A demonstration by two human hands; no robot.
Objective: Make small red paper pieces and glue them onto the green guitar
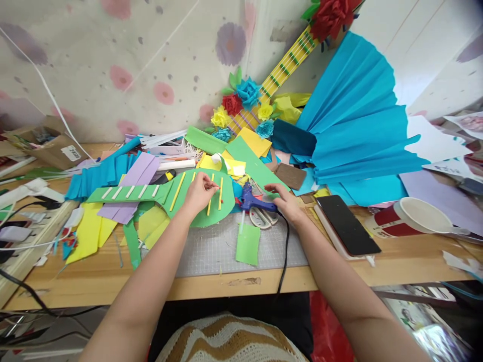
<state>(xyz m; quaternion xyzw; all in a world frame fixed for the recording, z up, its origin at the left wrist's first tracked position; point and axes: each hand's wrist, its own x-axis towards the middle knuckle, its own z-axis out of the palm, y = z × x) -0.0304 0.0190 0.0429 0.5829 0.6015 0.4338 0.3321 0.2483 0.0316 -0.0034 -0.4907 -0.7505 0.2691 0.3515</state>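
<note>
- Along the near side of the light wooden worktop (151, 287) lies a grey gridded cutting mat (211, 256), with a small green paper rectangle (248, 245) on it.
- Beyond that rectangle are white-handled scissors (263, 218), partly under a dark blue glue gun (253, 199) with a black cord running toward the near edge.
- The right hand (287, 202) is at the glue gun's handle end, its fingers loosely spread and half curled; whether they grip it, I cannot tell.
- Left of the glue gun lies a flat green guitar-shaped cutout (181, 198), its long axis running left to right, neck pointing left and rounded body right. White strips cross the neck, yellow strips the body.
- The left hand (200, 195) is over the body, its fingertips pinched together by the yellow strips; anything between them is too small to tell.
- At the right sit a black phone (349, 225) and a red-and-white paper cup (409, 218).
- Farthest, a yellow guitar shape (287, 68) with paper flowers leans diagonally beside pleated bright-blue paper (362, 120).
</note>
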